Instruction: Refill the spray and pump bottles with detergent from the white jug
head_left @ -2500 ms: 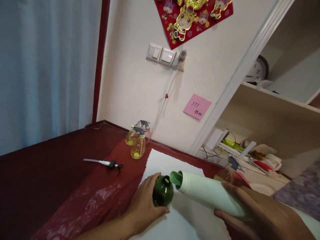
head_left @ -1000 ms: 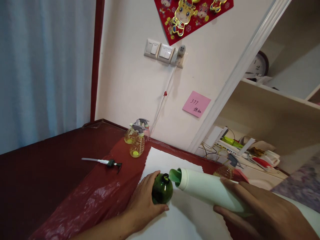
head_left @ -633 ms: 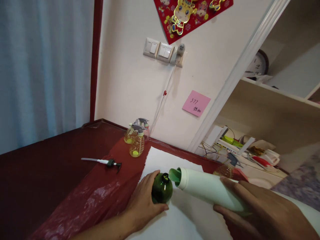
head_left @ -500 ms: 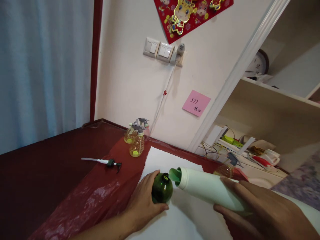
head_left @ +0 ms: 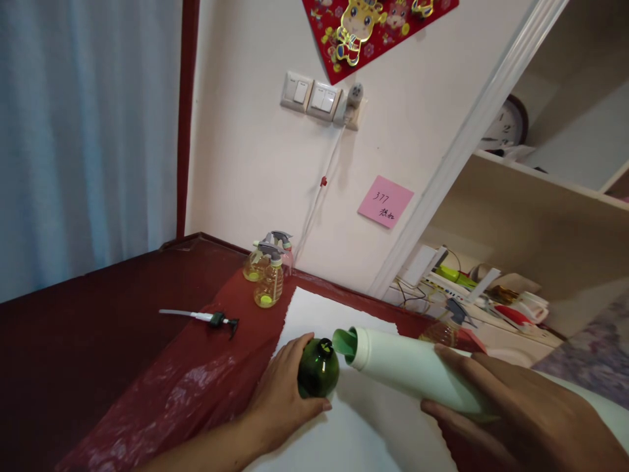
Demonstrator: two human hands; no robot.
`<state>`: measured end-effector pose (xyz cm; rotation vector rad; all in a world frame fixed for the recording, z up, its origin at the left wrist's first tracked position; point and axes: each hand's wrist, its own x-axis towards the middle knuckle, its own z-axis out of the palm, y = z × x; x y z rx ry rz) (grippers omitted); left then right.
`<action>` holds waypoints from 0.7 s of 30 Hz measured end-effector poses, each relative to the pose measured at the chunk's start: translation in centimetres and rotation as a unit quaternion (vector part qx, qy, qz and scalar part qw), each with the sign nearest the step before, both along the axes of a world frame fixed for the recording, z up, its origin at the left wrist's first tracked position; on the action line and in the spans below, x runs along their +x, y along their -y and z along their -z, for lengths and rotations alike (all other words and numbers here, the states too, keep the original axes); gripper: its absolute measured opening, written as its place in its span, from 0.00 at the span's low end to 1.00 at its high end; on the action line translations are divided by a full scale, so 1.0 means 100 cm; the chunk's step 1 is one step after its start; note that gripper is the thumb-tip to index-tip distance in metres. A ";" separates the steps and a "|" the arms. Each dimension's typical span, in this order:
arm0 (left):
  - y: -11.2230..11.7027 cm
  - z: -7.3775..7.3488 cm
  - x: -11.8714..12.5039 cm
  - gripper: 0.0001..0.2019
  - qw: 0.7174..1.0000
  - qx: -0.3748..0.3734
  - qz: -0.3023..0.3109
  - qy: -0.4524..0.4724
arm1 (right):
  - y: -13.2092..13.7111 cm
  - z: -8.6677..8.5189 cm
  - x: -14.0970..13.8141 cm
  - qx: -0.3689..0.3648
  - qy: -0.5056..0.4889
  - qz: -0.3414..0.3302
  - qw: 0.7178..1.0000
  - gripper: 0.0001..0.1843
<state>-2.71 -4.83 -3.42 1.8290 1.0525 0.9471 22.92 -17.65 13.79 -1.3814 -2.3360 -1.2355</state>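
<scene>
My left hand [head_left: 280, 393] is wrapped round a dark green, rounded bottle [head_left: 318, 377], its open neck facing up, above a white sheet [head_left: 319, 308]. In my right hand [head_left: 531, 406] is a long pale green bottle [head_left: 393, 360], tipped nearly level, its mouth pointing left. A green tongue-like shape sticks out of that mouth, just beside the dark bottle's neck; whether it is a spout or thick liquid I cannot tell. The far end of the pale bottle runs behind my hand. A black pump top [head_left: 216, 319] with a long clear tube lies on the red plastic cover to the left.
Several spray bottles [head_left: 268, 288] stand together by the wall. Another spray bottle [head_left: 445, 328] is at the right, partly behind the pale bottle. Red plastic film [head_left: 162, 393] covers part of the dark red table. Shelves [head_left: 550, 187] with a clock and clutter are at the right.
Both hands and both bottles hold almost the same positions. The view has shifted very slightly.
</scene>
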 end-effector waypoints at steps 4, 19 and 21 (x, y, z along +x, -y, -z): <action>-0.001 0.002 0.001 0.48 1.000 0.004 0.002 0.003 | 0.001 -0.002 0.001 0.004 0.004 0.003 1.000 0.23; -0.001 -0.001 0.001 0.46 1.000 0.001 -0.005 0.000 | 0.003 -0.004 0.007 0.003 0.005 -0.009 1.000 0.22; -0.002 -0.001 0.002 0.47 1.000 0.001 -0.005 -0.002 | 0.004 -0.003 0.007 0.005 0.010 -0.003 1.000 0.22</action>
